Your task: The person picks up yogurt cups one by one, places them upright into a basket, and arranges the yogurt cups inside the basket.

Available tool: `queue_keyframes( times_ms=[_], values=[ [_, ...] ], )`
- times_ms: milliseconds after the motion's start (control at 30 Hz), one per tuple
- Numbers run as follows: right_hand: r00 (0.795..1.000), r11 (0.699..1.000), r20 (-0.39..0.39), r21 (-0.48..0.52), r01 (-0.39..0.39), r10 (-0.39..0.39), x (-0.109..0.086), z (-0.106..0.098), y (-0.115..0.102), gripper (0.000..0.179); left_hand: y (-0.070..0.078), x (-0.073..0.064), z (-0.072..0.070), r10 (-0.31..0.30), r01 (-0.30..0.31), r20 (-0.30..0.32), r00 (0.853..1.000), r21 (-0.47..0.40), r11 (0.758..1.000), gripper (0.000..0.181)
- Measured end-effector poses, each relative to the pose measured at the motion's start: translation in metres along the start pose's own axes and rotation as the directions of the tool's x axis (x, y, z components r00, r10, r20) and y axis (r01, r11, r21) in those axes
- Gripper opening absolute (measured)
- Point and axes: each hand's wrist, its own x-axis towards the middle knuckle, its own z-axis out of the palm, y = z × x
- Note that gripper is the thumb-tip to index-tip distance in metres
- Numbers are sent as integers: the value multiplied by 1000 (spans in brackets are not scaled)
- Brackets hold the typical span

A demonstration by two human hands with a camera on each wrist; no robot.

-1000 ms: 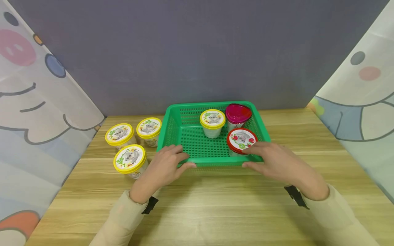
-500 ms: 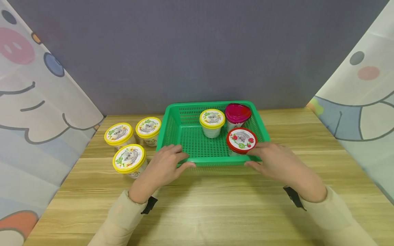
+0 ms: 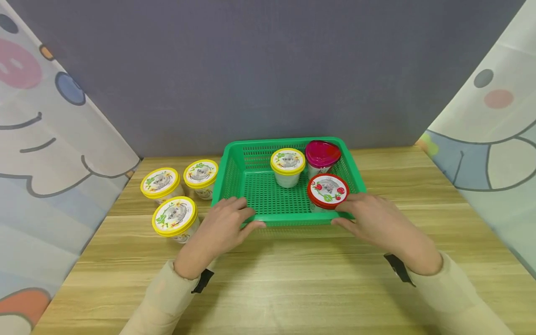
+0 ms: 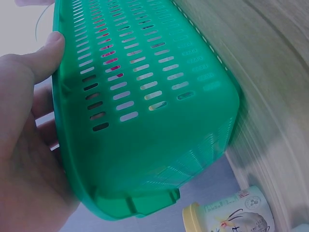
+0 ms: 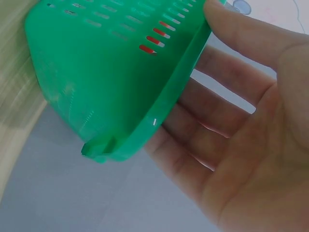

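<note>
A green plastic basket with slotted sides stands on the wooden table. My left hand grips its near rim toward the left corner, thumb outside and fingers over the inside, as the left wrist view shows. Near the right corner my right hand holds the same rim in the same way. Inside the basket are a yellow-lidded cup, a cup with a magenta lid at the back right, and a red-lidded cup with strawberries on its lid, right beside my right fingertips.
Three more yellow-lidded cups stand left of the basket: one at the back left, one close to the basket wall, and one in front near my left wrist. A grey panel rises behind the table.
My right fingers have drawn slightly back from the red-lidded cup's lid, staying on the rim. The left hand keeps its hold. The basket and cups stay in place on the table.
</note>
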Motion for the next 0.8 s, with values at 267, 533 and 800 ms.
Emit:
queue_keyframes(
  times_ms=[267,533,800],
  values=[
    [1000,1000,-6,6,13,-13,0,0,1,19,0,0,0,-5,5,-6,1000,33,999,34],
    [1000,1000,11,11,-6,6,1,1,2,20,0,2,0,-8,8,0,1000,46,999,35],
    [999,1000,30,17,-18,17,2,2,4,19,2,0,2,-14,14,-3,1000,57,998,36]
  ],
)
